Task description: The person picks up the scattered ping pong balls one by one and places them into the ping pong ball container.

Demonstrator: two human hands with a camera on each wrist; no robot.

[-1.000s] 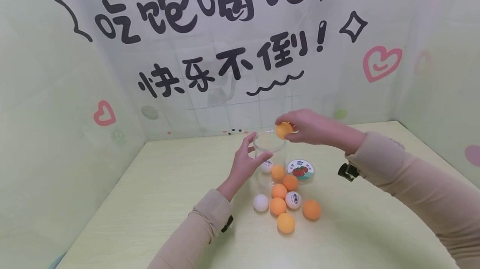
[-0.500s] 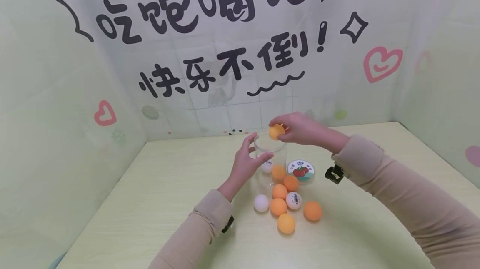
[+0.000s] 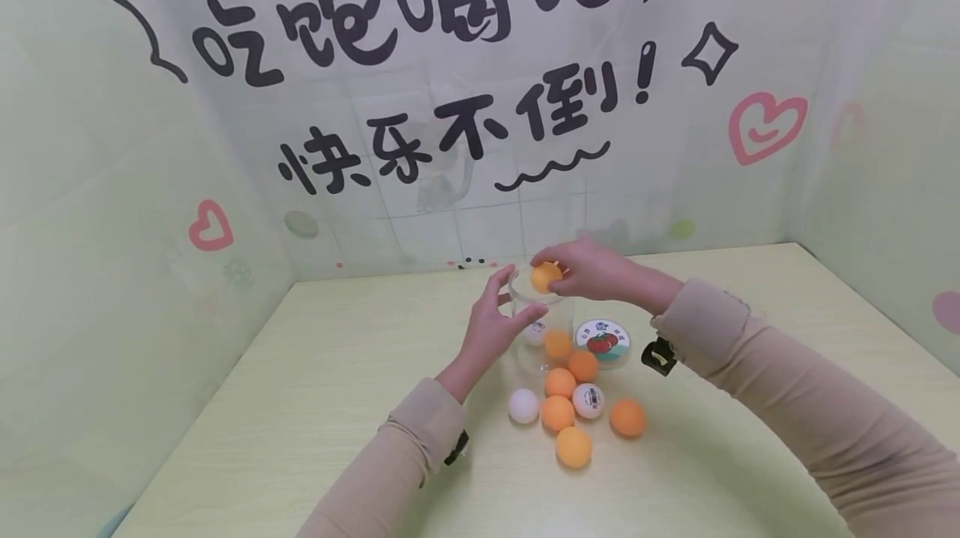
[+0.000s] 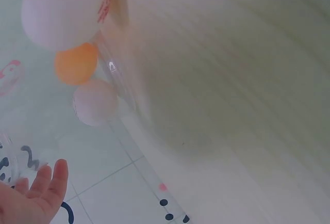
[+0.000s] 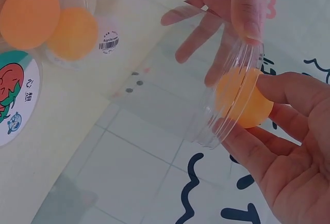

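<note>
A clear plastic jar (image 3: 557, 311) stands upright on the table, a white ball (image 3: 535, 332) and an orange ball (image 3: 557, 345) inside near its bottom. My left hand (image 3: 489, 330) holds the jar around its upper part, thumb in front and fingers behind. At the mouth, my right hand (image 3: 596, 270) pinches an orange ping-pong ball (image 3: 545, 277) between thumb and fingers. In the right wrist view this ball (image 5: 242, 102) sits partly within the ringed rim, with fingertips at the rim. The left wrist view shows only some fingers of the left hand (image 4: 38, 195).
Several loose ping-pong balls lie before the jar, among them a white one (image 3: 523, 406), a printed white one (image 3: 588, 401) and orange ones (image 3: 573, 446). A round lid with a tomato picture (image 3: 603, 342) lies right of the jar. A printed curtain (image 3: 420, 221) hangs behind the table.
My right hand has moved left and down with the orange ball, from beside the rim into the jar's mouth. The left hand and the jar stay in place.
</note>
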